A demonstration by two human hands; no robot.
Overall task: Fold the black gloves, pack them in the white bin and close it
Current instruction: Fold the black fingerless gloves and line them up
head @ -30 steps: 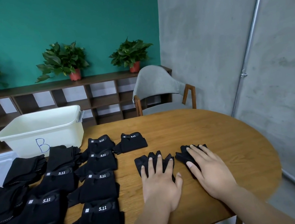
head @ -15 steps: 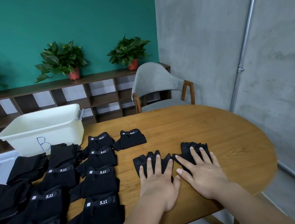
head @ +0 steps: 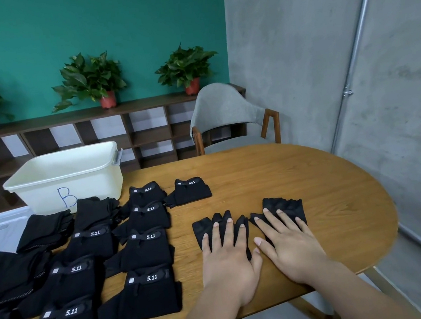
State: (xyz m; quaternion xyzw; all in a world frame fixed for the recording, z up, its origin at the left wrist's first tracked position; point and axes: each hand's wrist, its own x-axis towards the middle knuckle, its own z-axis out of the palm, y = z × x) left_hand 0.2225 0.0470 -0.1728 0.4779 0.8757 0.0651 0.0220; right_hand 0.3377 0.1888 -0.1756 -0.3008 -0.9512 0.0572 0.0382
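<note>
L hand, fingers spread, presses one black glove flat on table; R hand likewise on second glove, prob. smoothing both pre-fold. White bin open, awaiting packing.

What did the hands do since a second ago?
The left hand and right hand, both flat, slid back slightly toward the person, uncovering more of the left glove and right glove. Nothing was grabbed or let go. The white bin and the folded gloves stayed put.

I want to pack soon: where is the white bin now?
In the head view, the white bin stands far left on the table, behind the folded black gloves.
</note>
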